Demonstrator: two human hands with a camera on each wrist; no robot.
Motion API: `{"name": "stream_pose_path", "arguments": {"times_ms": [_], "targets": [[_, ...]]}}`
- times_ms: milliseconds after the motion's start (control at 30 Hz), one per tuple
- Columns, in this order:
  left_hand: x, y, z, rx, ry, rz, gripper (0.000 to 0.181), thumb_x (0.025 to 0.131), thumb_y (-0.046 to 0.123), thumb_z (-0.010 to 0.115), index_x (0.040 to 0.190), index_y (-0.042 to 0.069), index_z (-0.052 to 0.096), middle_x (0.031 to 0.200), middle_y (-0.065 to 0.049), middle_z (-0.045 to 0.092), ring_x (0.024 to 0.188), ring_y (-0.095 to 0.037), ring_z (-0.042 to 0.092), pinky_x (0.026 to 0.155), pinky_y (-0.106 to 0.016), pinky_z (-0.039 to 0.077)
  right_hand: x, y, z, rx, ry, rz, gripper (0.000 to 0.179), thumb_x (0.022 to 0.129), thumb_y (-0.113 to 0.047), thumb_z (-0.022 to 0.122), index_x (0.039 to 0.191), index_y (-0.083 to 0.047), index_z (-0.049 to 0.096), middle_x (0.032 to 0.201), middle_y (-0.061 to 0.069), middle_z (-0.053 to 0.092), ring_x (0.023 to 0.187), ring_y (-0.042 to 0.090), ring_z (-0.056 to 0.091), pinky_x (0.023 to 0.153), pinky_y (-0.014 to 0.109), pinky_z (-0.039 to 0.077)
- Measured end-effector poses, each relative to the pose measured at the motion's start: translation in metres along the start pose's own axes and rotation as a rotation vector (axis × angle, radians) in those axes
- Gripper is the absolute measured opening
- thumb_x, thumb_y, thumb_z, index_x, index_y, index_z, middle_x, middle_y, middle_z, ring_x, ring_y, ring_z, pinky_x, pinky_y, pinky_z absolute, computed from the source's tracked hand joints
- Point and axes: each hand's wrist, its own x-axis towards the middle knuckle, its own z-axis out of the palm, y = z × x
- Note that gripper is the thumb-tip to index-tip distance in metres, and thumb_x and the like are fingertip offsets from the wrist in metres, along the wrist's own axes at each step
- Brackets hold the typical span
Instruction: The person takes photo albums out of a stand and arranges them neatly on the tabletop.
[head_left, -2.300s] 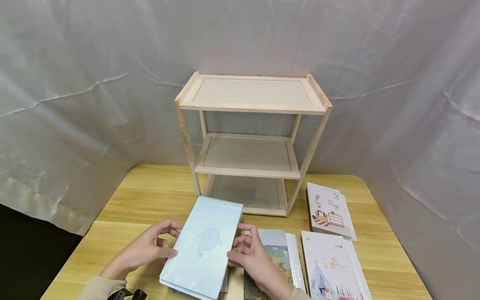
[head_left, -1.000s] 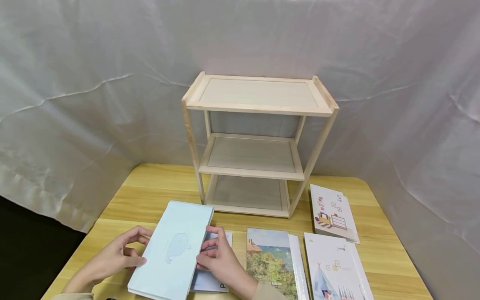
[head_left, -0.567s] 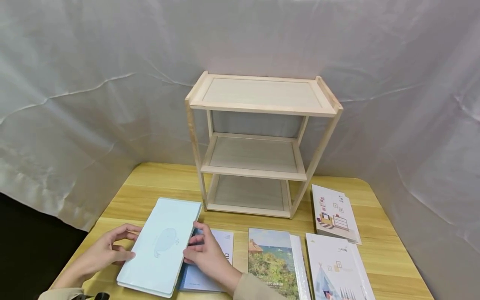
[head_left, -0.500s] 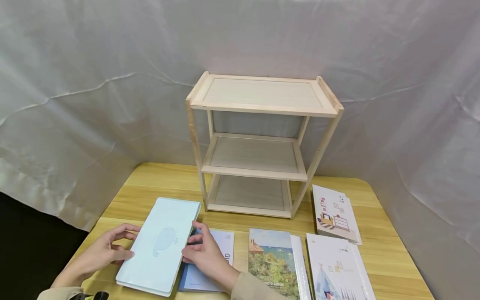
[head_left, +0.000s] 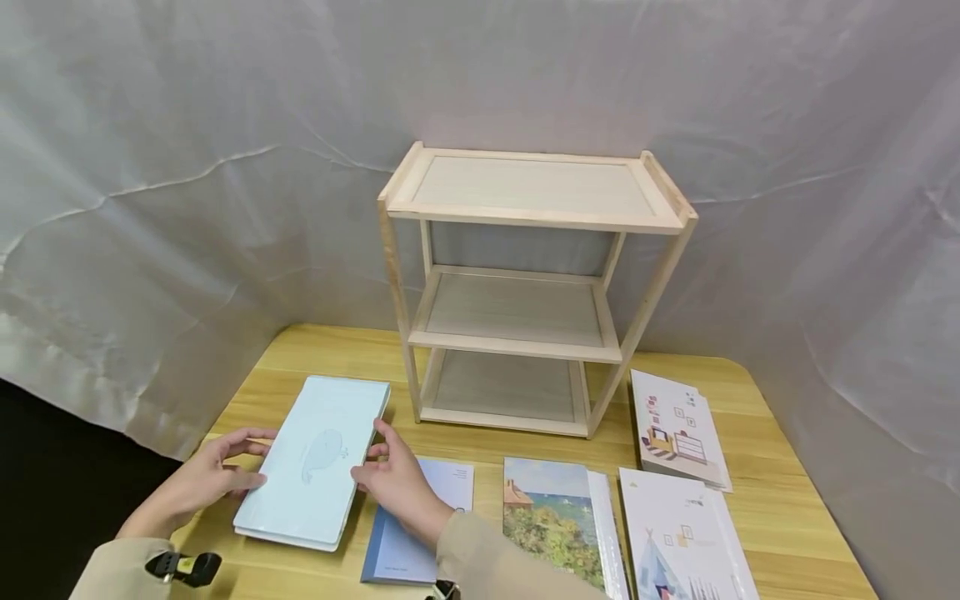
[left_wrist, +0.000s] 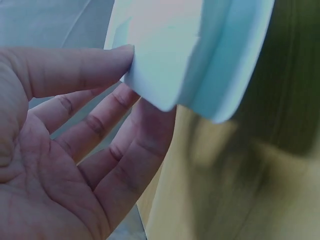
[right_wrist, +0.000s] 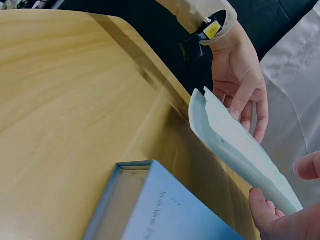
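Observation:
A light blue album (head_left: 311, 462) with a whale on its cover is held above the left part of the table, its covers slightly apart at one end in the left wrist view. My left hand (head_left: 210, 475) pinches its left edge, thumb on top and fingers beneath. My right hand (head_left: 393, 475) grips the opposite edge between thumb and fingers. Right of the album, partly behind my right forearm, lies a thick blue book (head_left: 405, 542); its spine and page block (right_wrist: 132, 200) show in the right wrist view.
A three-tier wooden shelf (head_left: 536, 215) stands at the back middle. A photo album with a seaside painting (head_left: 551, 517), a white tent-cover album (head_left: 678, 533) and a white room-picture album (head_left: 678, 429) lie to the right. Grey cloth (head_left: 150, 208) hangs behind and at the sides.
Both hands have carried the light blue album left and then slightly away from me, uncovering the blue book underneath. The other albums and the shelf have stayed in place while the view shifted a little.

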Motion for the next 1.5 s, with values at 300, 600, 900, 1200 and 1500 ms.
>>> {"name": "stream_pose_path", "arguments": {"times_ms": [300,600,900,1200,1500], "targets": [[0.021,0.003,-0.007,0.092,0.096,-0.023,0.068,0.092,0.000,0.076,0.153,-0.004,0.047,0.134,-0.030,0.062,0.091,-0.018,0.069,0.069,-0.035,0.063,0.024,-0.008,0.009,-0.124,0.074,0.014,0.082,0.090,-0.003,0.075,0.164,-0.004,0.040,0.121,0.009,0.056,0.104,0.016,0.060,0.084,0.027,0.056],[0.043,0.006,-0.013,0.115,0.096,-0.061,0.068,0.092,0.000,0.075,0.154,-0.004,0.047,0.135,-0.033,0.061,0.082,-0.022,0.066,0.065,-0.036,0.060,0.047,-0.008,0.014,-0.195,0.129,0.041,0.082,0.091,-0.007,0.076,0.164,-0.004,0.039,0.129,0.013,0.057,0.113,0.023,0.059,0.101,0.041,0.057],[0.066,0.003,-0.018,0.135,0.097,-0.072,0.069,0.093,-0.001,0.074,0.155,-0.006,0.046,0.134,-0.033,0.061,0.085,-0.020,0.067,0.068,-0.035,0.062,0.066,-0.009,0.015,-0.199,0.133,0.061,0.080,0.094,-0.011,0.075,0.165,-0.004,0.038,0.158,0.030,0.049,0.147,0.044,0.050,0.121,0.056,0.048],[0.083,0.002,-0.017,0.137,0.090,-0.075,0.066,0.092,-0.004,0.072,0.153,-0.009,0.046,0.134,-0.035,0.057,0.089,-0.021,0.066,0.069,-0.035,0.062,0.077,-0.006,0.014,-0.225,0.135,0.067,0.073,0.095,-0.013,0.075,0.161,-0.005,0.045,0.167,0.020,0.044,0.155,0.044,0.041,0.127,0.059,0.039],[0.091,-0.001,-0.014,0.097,0.101,-0.111,0.066,0.091,-0.006,0.070,0.152,-0.010,0.045,0.128,-0.030,0.059,0.087,-0.021,0.066,0.071,-0.036,0.064,0.087,-0.002,0.014,-0.264,0.135,0.081,0.071,0.096,-0.018,0.075,0.161,-0.010,0.047,0.167,0.016,0.045,0.157,0.041,0.040,0.128,0.058,0.039]]}}
